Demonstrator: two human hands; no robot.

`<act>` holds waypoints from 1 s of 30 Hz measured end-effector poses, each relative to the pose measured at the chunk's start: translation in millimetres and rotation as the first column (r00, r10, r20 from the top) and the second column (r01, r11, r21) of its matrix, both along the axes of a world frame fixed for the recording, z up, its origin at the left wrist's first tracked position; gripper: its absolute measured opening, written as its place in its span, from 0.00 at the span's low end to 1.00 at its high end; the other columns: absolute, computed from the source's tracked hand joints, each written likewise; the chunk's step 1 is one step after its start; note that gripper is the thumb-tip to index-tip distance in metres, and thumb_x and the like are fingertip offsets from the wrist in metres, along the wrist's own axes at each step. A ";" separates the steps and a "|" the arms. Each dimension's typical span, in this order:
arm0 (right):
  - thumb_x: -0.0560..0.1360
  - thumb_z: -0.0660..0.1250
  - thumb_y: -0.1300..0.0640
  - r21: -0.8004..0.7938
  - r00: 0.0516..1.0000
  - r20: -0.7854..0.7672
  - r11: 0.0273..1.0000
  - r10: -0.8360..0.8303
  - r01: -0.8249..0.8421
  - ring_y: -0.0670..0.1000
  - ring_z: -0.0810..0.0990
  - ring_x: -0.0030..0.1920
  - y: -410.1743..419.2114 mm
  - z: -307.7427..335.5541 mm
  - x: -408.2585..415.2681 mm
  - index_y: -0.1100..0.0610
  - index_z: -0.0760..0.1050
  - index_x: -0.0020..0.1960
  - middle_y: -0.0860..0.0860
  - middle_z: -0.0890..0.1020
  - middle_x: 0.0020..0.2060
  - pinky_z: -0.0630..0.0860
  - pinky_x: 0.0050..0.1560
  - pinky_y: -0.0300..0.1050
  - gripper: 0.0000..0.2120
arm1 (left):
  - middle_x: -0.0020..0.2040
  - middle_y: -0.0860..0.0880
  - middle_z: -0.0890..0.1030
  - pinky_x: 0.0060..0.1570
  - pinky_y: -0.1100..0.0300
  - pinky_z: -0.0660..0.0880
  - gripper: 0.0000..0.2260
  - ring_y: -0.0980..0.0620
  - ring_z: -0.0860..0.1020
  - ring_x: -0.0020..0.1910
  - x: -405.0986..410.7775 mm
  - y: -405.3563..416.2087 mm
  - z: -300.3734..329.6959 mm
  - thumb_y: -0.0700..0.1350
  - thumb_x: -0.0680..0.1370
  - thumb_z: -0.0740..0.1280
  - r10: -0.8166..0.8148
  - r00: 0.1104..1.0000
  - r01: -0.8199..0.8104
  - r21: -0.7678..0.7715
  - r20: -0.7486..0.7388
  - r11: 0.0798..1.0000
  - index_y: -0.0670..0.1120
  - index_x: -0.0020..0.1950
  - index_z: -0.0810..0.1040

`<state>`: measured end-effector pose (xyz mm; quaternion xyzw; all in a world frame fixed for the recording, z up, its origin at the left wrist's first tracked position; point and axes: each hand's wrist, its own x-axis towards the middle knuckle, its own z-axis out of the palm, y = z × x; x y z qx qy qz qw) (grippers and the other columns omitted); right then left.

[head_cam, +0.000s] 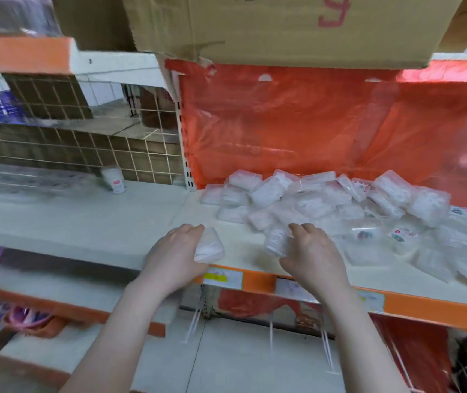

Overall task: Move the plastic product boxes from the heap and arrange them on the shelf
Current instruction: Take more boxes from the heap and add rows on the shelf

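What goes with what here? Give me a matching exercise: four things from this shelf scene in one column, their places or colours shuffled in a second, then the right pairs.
Things
1. left hand
2. heap of plastic boxes
3. cardboard carton
4. small white can

Places or colours
A. on the shelf above, brown with a red mark
B. piled before the orange plastic sheet
C. grips one clear box near the shelf's front edge
D. stands alone by the wire grid, left of the heap

Pairs: 1-C, 2-B, 3-A, 4-D
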<state>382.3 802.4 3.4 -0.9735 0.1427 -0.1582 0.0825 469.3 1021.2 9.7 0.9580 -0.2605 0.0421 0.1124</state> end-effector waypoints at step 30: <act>0.70 0.63 0.59 0.078 0.949 -0.018 0.947 0.314 -0.312 0.55 0.72 0.55 362.6 -24.2 226.9 0.57 0.71 0.60 0.53 0.76 0.53 0.70 0.50 0.45 0.19 | 0.63 0.48 0.73 0.58 0.53 0.72 0.31 0.49 0.71 0.62 134.2 374.6 -1.0 0.49 0.71 0.68 0.340 0.940 -0.337 0.081 -0.024 0.938 0.47 0.72 0.64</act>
